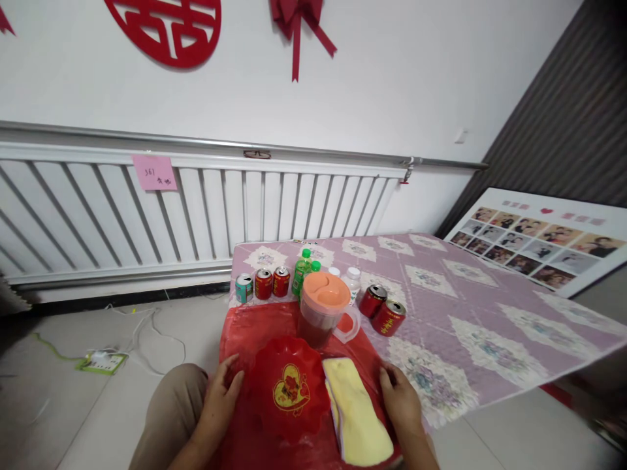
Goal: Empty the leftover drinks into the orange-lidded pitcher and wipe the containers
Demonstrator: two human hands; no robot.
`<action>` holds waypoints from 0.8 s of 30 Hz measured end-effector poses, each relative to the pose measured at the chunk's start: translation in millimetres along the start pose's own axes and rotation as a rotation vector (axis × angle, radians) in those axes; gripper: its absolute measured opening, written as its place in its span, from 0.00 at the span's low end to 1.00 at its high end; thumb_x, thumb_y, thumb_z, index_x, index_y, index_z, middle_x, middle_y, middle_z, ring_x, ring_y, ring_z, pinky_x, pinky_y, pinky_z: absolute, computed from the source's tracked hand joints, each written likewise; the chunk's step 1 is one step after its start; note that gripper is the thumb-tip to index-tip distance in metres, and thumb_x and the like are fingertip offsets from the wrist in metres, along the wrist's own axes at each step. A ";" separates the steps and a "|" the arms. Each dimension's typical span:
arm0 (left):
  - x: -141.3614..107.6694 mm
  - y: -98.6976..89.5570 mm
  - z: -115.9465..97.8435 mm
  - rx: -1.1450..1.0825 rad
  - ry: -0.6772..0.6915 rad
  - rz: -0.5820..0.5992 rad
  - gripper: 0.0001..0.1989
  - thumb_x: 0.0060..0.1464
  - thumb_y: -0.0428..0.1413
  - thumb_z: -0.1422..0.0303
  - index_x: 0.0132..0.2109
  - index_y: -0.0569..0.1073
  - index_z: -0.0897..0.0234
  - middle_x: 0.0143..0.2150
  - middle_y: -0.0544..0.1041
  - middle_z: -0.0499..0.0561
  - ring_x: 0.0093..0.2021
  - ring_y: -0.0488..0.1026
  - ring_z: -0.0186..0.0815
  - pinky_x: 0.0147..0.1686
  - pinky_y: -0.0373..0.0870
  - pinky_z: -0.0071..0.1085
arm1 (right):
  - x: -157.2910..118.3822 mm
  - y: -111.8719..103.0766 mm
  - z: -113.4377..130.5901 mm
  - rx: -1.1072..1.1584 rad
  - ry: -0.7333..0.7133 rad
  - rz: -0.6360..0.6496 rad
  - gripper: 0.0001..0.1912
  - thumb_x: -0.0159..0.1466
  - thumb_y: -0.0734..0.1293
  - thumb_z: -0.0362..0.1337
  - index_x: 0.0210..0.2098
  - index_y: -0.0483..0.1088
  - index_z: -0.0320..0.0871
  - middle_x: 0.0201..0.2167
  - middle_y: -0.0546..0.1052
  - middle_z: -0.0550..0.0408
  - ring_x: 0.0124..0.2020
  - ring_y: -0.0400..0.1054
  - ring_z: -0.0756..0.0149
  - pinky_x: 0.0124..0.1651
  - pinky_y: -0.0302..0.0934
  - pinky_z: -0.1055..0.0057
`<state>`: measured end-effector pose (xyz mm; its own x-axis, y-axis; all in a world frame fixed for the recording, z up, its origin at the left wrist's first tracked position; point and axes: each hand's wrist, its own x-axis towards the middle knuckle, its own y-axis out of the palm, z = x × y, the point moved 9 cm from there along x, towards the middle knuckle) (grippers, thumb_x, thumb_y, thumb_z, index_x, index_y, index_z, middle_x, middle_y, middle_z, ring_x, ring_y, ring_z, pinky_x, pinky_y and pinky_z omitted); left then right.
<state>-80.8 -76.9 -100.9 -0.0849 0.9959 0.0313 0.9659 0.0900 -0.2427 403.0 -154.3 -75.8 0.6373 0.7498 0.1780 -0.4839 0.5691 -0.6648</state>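
My left hand (224,391) rests at the left edge of the red plastic sheet (240,326), thumb apart from the fingers, holding nothing. At the sheet's right edge lies my right hand (402,399), loosely bent and empty, beside a folded yellow cloth (360,414). Between the hands sits a red scalloped plate (264,391) with a gold heart design. Just behind it stands a clear pitcher (316,326) with an orange lid (327,290) and dark liquid inside. Its handle points right.
Left of the pitcher stand a teal can (243,288), two red cans (272,283) and green-capped bottles (300,274). White bottles (352,282) and two more red cans (389,318) are to its right. A floral cloth (441,313) covers the table, with a radiator (264,202) behind.
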 end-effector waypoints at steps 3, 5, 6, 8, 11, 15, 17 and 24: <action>12.6 -8.8 -12.6 -0.032 0.023 -0.051 0.27 0.53 0.55 0.57 0.58 0.68 0.63 0.60 0.73 0.60 0.59 0.72 0.48 0.57 0.71 0.46 | 0.9 2.1 -2.6 -0.016 0.008 0.009 0.29 0.58 0.57 0.55 0.43 0.75 0.41 0.47 0.81 0.41 0.48 0.75 0.49 0.54 0.65 0.57; 27.8 -11.7 -37.6 0.021 0.131 -0.082 0.26 0.52 0.56 0.59 0.57 0.68 0.63 0.59 0.73 0.60 0.59 0.72 0.48 0.57 0.70 0.47 | 1.4 2.9 -3.6 -0.026 0.012 0.013 0.29 0.57 0.57 0.55 0.44 0.75 0.41 0.47 0.80 0.41 0.49 0.75 0.49 0.55 0.65 0.57; 37.5 -8.8 -54.0 0.060 0.203 -0.065 0.26 0.53 0.57 0.60 0.57 0.68 0.62 0.59 0.73 0.60 0.59 0.71 0.48 0.58 0.69 0.47 | 1.6 3.3 -3.7 -0.031 0.013 0.015 0.29 0.57 0.57 0.55 0.44 0.75 0.41 0.48 0.80 0.41 0.49 0.75 0.49 0.55 0.65 0.57; 58.9 -0.6 -92.4 0.145 0.374 -0.055 0.25 0.53 0.57 0.62 0.57 0.68 0.61 0.59 0.73 0.59 0.60 0.70 0.47 0.60 0.66 0.48 | 1.7 3.8 -3.6 -0.040 0.013 0.020 0.29 0.57 0.57 0.55 0.44 0.75 0.41 0.48 0.80 0.41 0.49 0.75 0.50 0.55 0.65 0.58; 95.1 20.8 -147.7 0.291 0.567 -0.044 0.23 0.52 0.56 0.66 0.56 0.69 0.62 0.55 0.75 0.59 0.57 0.71 0.47 0.59 0.66 0.47 | 1.6 4.1 -3.1 -0.052 0.019 0.025 0.30 0.57 0.56 0.55 0.44 0.76 0.41 0.48 0.81 0.42 0.49 0.75 0.50 0.54 0.65 0.58; 144.1 72.8 -194.8 0.662 0.626 0.113 0.27 0.52 0.57 0.69 0.60 0.66 0.63 0.59 0.72 0.59 0.60 0.68 0.46 0.62 0.63 0.43 | 1.3 3.9 -1.6 -0.062 0.017 0.025 0.29 0.57 0.56 0.55 0.43 0.76 0.41 0.47 0.81 0.41 0.48 0.75 0.49 0.55 0.65 0.56; 165.8 94.9 -203.8 0.834 0.580 0.180 0.30 0.53 0.58 0.67 0.63 0.63 0.64 0.62 0.69 0.59 0.62 0.65 0.46 0.63 0.60 0.43 | 1.0 3.9 -0.7 -0.061 0.008 0.025 0.29 0.58 0.57 0.55 0.43 0.76 0.41 0.47 0.81 0.41 0.48 0.75 0.49 0.55 0.65 0.56; 213.1 144.9 -207.3 1.026 0.512 0.310 0.31 0.55 0.57 0.64 0.64 0.60 0.62 0.67 0.63 0.64 0.67 0.56 0.55 0.63 0.53 0.59 | -0.6 3.8 -2.1 -0.053 -0.014 0.006 0.27 0.59 0.57 0.53 0.42 0.76 0.42 0.47 0.81 0.41 0.48 0.75 0.50 0.56 0.66 0.57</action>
<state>91.8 146.3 71.6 0.4512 0.8777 0.1616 0.2613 0.0432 -0.9643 402.1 -153.3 -79.9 0.6258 0.7579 0.1844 -0.4547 0.5465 -0.7032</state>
